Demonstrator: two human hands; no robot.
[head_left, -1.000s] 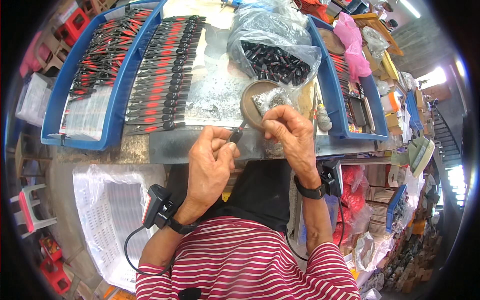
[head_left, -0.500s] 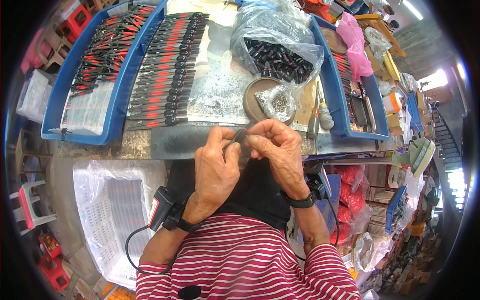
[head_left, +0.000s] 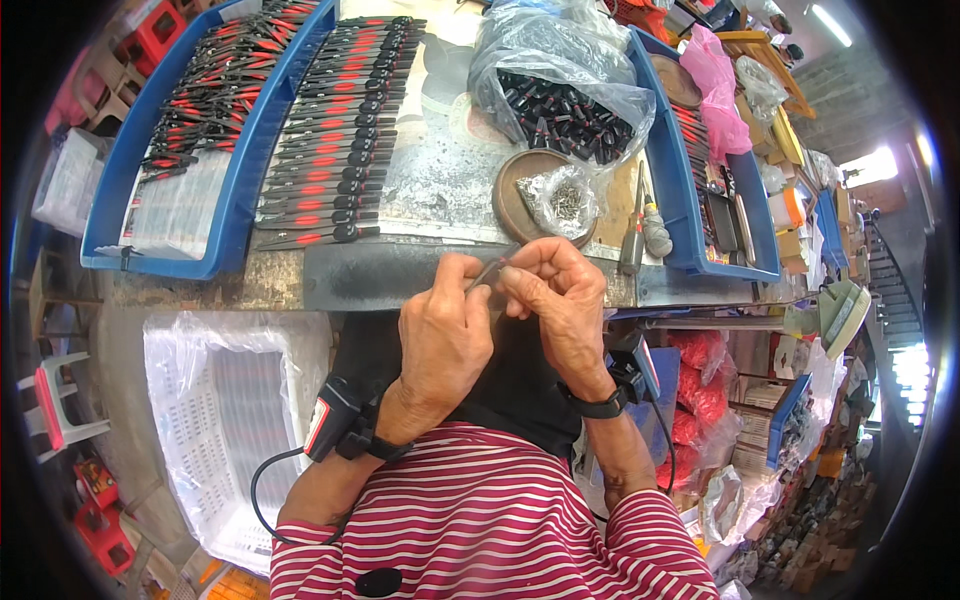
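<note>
Right hand (head_left: 560, 300) has come down from beside the bowl since a second ago and now meets the left hand (head_left: 442, 335) mid-frame; bench contents also sit slightly shifted in my head view. Left thumb and forefinger are pinched on a small dark piece (head_left: 488, 272), just above centre, over the near bench edge. Right fingertips are bunched against its upper right end; I can't tell whether they're clamped on it or on something tiny.

Handling, my guess: light, stiff, likely plastic, maybe a bit slick, not fragile. Best hold is by the sides of the body, leaving the end free.

Further out: brown bowl (head_left: 508, 208) just above the fingers, a clear packet of small metal bits (head_left: 568, 203) in it, an open plastic bag of black pieces (head_left: 575, 115) above that. A row of black-and-red tools (head_left: 325, 190) lies upper left, next to a blue tray (head_left: 190, 267); second blue tray (head_left: 675, 190) upper right.

Hard to make out: most of the piece is behind the fingers, right grip contents are too small to read, left tray is cut off at the top edge, and the rim is dark.
</note>
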